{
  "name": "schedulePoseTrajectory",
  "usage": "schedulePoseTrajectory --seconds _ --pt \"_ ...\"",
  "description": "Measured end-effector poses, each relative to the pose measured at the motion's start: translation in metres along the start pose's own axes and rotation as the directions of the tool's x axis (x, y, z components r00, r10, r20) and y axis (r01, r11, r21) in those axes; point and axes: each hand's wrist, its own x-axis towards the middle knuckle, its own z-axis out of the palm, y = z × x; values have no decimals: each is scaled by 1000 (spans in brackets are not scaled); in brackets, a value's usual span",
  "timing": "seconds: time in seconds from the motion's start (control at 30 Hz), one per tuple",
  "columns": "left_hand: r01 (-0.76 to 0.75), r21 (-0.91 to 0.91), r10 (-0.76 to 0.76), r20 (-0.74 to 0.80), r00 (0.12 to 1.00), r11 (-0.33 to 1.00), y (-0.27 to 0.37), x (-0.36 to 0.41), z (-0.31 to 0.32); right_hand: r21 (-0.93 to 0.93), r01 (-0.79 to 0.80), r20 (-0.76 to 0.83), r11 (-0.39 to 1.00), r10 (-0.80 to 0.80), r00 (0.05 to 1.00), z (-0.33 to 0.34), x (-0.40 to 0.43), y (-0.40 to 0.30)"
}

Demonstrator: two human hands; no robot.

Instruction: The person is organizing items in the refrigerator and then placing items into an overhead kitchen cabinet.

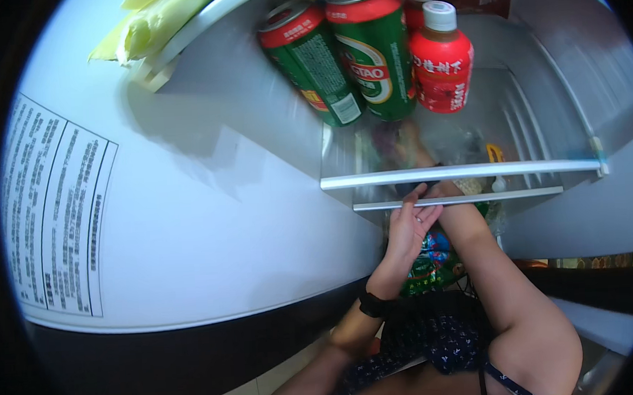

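My left hand (411, 219), with a ring on a finger and a black band on the wrist, is at the lower shelf edge (488, 197) inside an opened refrigerator. Its palm faces up and its fingers are spread a little. My right forearm reaches past it under the glass shelf. Through the glass my right hand (410, 141) shows blurred, close to a dark purple item (386, 140); whether it grips that item cannot be told. Clear plastic bags (464, 141) lie beside it. Below my left hand is a shiny green package (433, 264).
Two green and red beer cans (309, 64) (376, 55) and a red-labelled bottle (442, 65) stand on the glass shelf, whose front rim (455, 174) crosses above my arms. Another bottle is behind. Pale green leafy vegetables (152, 29) lie at upper left, above a white panel (215, 219) with a printed sheet.
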Motion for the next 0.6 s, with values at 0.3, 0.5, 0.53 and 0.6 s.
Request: schedulePoseTrajectory --seconds 0.3,0.5,0.53,0.6 --pt "22 -44 -24 -39 999 999 -7 2 -6 -340 58 107 939 -23 994 16 -39 -20" --pt "-20 -45 19 -41 999 999 -7 -2 10 -302 43 83 952 -19 996 25 -43 -25" --pt "-31 -39 28 -72 997 999 -8 -1 10 -291 49 83 956 -25 996 26 -43 -26" --pt "-16 -17 14 -114 993 1000 -7 -1 13 -248 48 68 968 -32 997 33 -43 -27"
